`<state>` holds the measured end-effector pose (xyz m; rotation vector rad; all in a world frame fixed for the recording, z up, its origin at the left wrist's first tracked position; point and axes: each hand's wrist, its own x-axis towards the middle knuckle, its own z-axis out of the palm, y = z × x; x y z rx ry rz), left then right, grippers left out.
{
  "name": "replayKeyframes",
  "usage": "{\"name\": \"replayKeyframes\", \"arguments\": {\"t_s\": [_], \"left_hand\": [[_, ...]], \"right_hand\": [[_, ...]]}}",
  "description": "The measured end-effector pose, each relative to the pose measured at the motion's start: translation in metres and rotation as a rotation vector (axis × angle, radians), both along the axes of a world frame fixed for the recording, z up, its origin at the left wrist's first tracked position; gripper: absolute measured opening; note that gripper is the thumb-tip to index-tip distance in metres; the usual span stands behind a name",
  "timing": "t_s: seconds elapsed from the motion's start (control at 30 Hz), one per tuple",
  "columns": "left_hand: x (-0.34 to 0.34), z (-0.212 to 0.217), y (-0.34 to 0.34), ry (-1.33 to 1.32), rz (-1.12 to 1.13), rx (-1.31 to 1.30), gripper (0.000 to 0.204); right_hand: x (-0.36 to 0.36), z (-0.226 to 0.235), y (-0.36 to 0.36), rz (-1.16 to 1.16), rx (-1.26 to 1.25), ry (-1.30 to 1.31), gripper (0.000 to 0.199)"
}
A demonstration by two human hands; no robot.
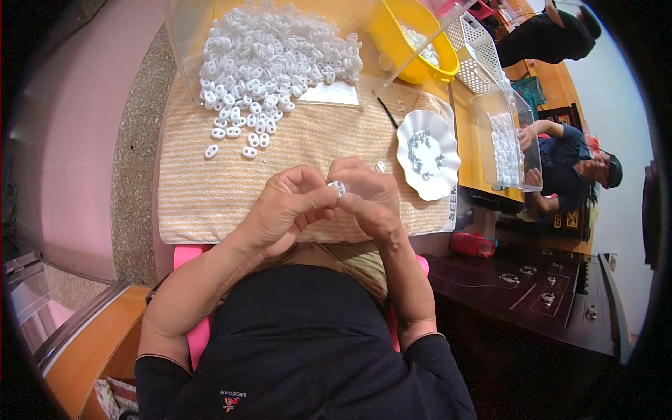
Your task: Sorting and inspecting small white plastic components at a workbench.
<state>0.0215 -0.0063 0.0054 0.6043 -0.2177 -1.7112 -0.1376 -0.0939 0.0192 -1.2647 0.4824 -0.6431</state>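
Observation:
Between my two hands, over the near part of a striped towel, is a small white plastic piece. The thumb and fingers of my left hand pinch it from one side. From the other side my right hand grips it with thumb and fingers, partly blurred. A heap of white oval plastic pieces with two holes lies at the far left of the towel, several scattered at its near edge. Close to my right hand lies a small white part.
Right of my hands, a white scalloped plate holds tiny grey parts. A thin black stick lies beside it. Beyond stand a yellow basin, a white basket and a clear bin, where another person works.

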Motion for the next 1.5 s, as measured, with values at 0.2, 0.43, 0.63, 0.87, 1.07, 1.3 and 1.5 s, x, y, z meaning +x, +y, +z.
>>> {"name": "replayKeyframes", "arguments": {"t_s": [0.2, 0.43, 0.63, 0.87, 1.07, 1.3, 1.5], "left_hand": [[0.0, 0.007, 0.001, 0.018, -0.015, -0.026, 0.009], [-0.002, 0.002, 0.004, -0.021, 0.011, -0.079, 0.008], [-0.008, 0.0, 0.001, -0.069, -0.011, -0.044, 0.009], [-0.005, 0.006, -0.002, -0.065, 0.008, -0.033, 0.015], [-0.004, 0.005, 0.002, -0.307, 0.004, -0.07, 0.019], [-0.007, -0.003, -0.003, -0.485, 0.132, -0.159, 0.03], [0.002, -0.004, -0.007, -0.724, 0.317, -0.185, 0.042]], "right_hand": [[-0.005, -0.005, -0.004, 0.069, -0.117, -0.019, 0.025], [-0.001, 0.002, 0.005, 0.046, -0.246, 0.016, 0.022], [-0.01, -0.001, -0.005, 0.112, -0.059, -0.058, 0.018], [-0.014, 0.03, -0.016, -0.257, -0.556, 0.202, 0.008], [-0.026, 0.067, -0.095, -0.831, -0.949, 0.186, 0.012], [-0.032, 0.088, -0.207, -0.841, -0.925, 0.489, 0.039], [-0.021, 0.045, -0.154, -0.649, -0.868, 0.3, 0.012]]}}
